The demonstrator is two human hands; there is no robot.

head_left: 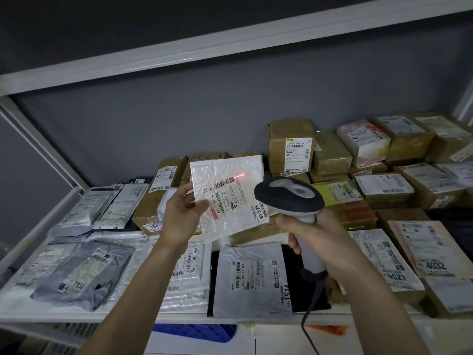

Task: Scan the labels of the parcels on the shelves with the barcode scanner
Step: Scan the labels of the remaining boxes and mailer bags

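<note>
My left hand (pixel 182 211) holds a flat white bubble-mailer parcel (pixel 227 193) upright above the shelf, gripping its left edge. Its label (pixel 236 198) faces me, and a red scan line (pixel 231 178) falls across the barcode at the label's top. My right hand (pixel 313 234) grips the grey handle of a black-headed barcode scanner (pixel 289 194), which points at the parcel from the right. The scanner's cable (pixel 311 311) hangs down past the shelf edge.
The white shelf (pixel 179 317) is packed with parcels: grey and white poly bags (pixel 84 275) at left and front, cardboard boxes (pixel 290 144) stacked at the back and right. Another shelf board (pixel 230 44) runs overhead. A blue crate (pixel 194 331) sits below.
</note>
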